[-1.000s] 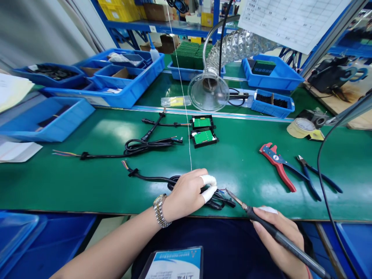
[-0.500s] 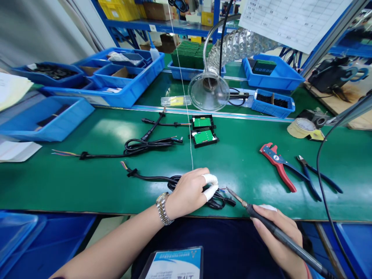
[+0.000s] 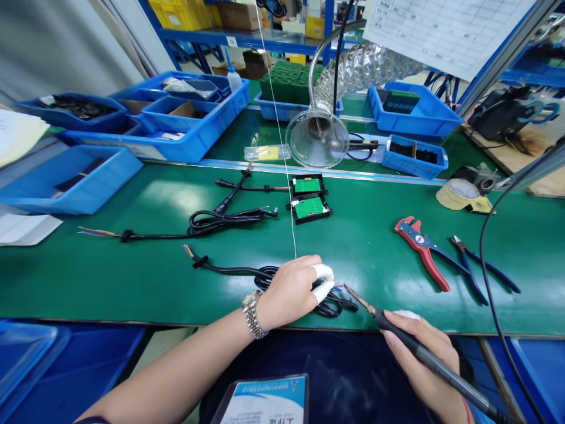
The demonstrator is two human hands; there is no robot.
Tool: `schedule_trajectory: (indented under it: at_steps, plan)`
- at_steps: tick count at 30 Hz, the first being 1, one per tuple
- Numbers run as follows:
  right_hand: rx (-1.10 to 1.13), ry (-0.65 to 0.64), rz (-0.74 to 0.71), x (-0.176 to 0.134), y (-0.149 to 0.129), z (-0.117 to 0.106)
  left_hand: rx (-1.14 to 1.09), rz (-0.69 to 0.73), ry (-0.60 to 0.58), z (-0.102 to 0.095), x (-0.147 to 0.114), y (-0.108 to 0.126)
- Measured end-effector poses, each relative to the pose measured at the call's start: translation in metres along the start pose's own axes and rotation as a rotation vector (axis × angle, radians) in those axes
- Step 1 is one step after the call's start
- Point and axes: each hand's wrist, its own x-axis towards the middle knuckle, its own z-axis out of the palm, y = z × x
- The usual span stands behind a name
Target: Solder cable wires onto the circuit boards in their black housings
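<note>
My left hand (image 3: 293, 290), with white finger cots on thumb and forefinger, is closed in a pinch over a coiled black cable (image 3: 267, 277). A thin solder wire (image 3: 278, 126) hangs from above and runs into this hand; the fingertips hide its end. Just right of the fingertips, the cable's thin stripped leads (image 3: 339, 287) stick out. My right hand (image 3: 424, 353) grips a soldering iron (image 3: 408, 341) like a pen. Its tip points left and sits at the ends of those leads; whether they touch, I cannot tell.
Behind lie another black cable (image 3: 229, 221) and two green circuit boards (image 3: 308, 207) in black cases. A fume extractor funnel (image 3: 316, 138) stands beyond. Wire strippers (image 3: 424, 247) and cutters (image 3: 477, 265) lie right. Blue bins (image 3: 220, 129) line the back.
My left hand has shifted slightly right, and the solder wire's lower end has moved with it. The soldering iron and my right hand look unmoved.
</note>
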Motion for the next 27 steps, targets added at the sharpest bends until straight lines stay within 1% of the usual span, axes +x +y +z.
schedule_trajectory:
  at_steps: [5, 7, 9, 11, 14, 16, 18, 21, 27]
  plan:
    - [0.014, 0.000, 0.015, -0.002, 0.002, -0.001, -0.018, -0.004, -0.012, 0.000, 0.000, -0.001]
    - [0.039, 0.004, 0.062, -0.005, 0.007, -0.001, -0.020, -0.011, -0.019, -0.001, 0.000, -0.001]
    - [0.102, 0.016, 0.161, -0.008, 0.014, -0.001, -0.021, -0.015, -0.022, -0.002, 0.000, -0.001]
    - [0.235, 0.024, 0.308, -0.011, 0.019, 0.001, -0.025, -0.015, -0.021, -0.003, 0.000, 0.000]
    - [0.574, 0.063, 0.521, -0.010, 0.021, 0.007, -0.028, -0.012, -0.025, -0.004, 0.000, 0.000]
    - [0.784, 0.092, 0.611, -0.007, 0.019, 0.012, -0.029, -0.009, -0.029, -0.004, 0.000, 0.000]
    - [0.907, 0.111, 0.671, -0.003, 0.017, 0.015, -0.030, -0.006, -0.028, -0.004, 0.000, 0.001]
    - [0.992, 0.124, 0.719, 0.001, 0.014, 0.017, -0.027, -0.009, -0.029, -0.003, 0.000, 0.001]
    - [1.042, 0.133, 0.723, 0.002, 0.015, 0.019, -0.023, -0.004, -0.029, -0.002, 0.000, 0.000]
